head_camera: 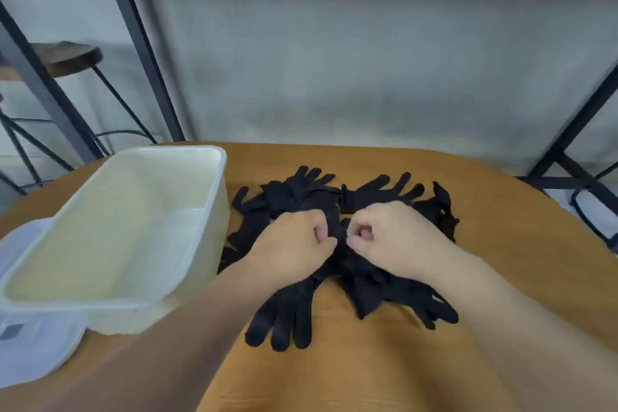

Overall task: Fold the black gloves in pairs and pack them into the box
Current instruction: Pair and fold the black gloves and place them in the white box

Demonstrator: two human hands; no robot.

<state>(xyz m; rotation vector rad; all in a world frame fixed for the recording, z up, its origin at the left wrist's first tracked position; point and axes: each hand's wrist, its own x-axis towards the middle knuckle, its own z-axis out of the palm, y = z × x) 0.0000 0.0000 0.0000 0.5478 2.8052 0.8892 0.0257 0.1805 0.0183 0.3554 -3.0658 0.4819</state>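
Several black gloves [378, 194] lie in a loose heap on the round wooden table [521, 227]. My left hand [294, 244] and my right hand [391, 237] rest side by side on the middle of the heap, both with fingers curled and pinching black glove fabric between them. One glove [284, 314] spreads its fingers toward me below my left wrist. Another glove [411, 301] trails out under my right forearm. The white plastic box [214, 211] stands open and empty just left of the heap.
A translucent lid [30, 344] lies under the box's near left corner at the table edge. A stool [67, 57] and black metal frame legs [140, 53] stand beyond the table on the left. More black frame [575, 130] is at the right.
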